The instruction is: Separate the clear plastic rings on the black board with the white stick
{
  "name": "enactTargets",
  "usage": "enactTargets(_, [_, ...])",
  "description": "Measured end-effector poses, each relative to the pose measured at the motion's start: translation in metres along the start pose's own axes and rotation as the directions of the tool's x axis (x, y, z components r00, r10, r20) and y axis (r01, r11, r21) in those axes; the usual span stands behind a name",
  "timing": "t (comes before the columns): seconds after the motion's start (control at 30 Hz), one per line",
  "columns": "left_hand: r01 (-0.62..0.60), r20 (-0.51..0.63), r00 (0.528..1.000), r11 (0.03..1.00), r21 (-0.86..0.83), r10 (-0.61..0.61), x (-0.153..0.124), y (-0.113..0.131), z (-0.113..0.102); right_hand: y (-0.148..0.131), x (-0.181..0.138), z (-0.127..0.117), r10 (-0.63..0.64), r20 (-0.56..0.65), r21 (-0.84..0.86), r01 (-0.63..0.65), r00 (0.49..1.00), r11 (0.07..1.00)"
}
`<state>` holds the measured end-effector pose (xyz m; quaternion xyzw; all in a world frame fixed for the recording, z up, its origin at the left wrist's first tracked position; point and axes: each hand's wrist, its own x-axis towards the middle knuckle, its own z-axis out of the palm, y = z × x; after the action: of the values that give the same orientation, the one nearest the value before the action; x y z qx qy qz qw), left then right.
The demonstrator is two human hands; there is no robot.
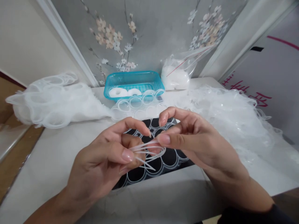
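Hands at centre stage in the head view: the left hand [99, 163] and the right hand [195, 138], with a looped bundle of thin white strands [148, 152] between them, above a black, ring-patterned sheet [170, 158]. Danger here: a slack pinch could let those fine strands spring loose or tangle, and a sharp tug might kink them. The left hand is closed on the bundle, thumb over curled fingers, index finger extended. The right hand pinches narrowly at the looped end, index finger lifted off. Behind, a turquoise basket [135, 77] holds 2 white rings [112, 92].
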<state>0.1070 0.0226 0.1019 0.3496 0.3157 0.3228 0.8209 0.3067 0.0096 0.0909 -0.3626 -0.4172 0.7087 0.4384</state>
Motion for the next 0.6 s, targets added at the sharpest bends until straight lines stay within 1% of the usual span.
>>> enactTargets(0.17, [0.002,0.005,1.000,1.000,0.001,-0.002,0.0008,0.0006,0.0008,0.0002,-0.0006,-0.0005,-0.006,0.002,0.006,0.006,1.000,1.000])
enactTargets(0.37, [-0.015,0.005,1.000,1.000,0.011,0.014,0.0013,-0.0004,0.0007,-0.0010,-0.0014,-0.0023,0.008,-0.001,-0.032,-0.008,1.000,0.999])
enactTargets(0.5, [-0.032,0.021,0.999,0.999,0.023,0.031,0.0013,-0.0007,0.0005,-0.0034,-0.0026,-0.0009,0.010,-0.047,-0.075,-0.013,0.999,0.997])
enactTargets(0.6, [-0.015,0.045,0.999,1.000,0.008,0.015,0.0023,-0.0011,0.0001,-0.0060,-0.0038,0.0015,-0.033,-0.085,-0.095,0.025,0.996,0.995])
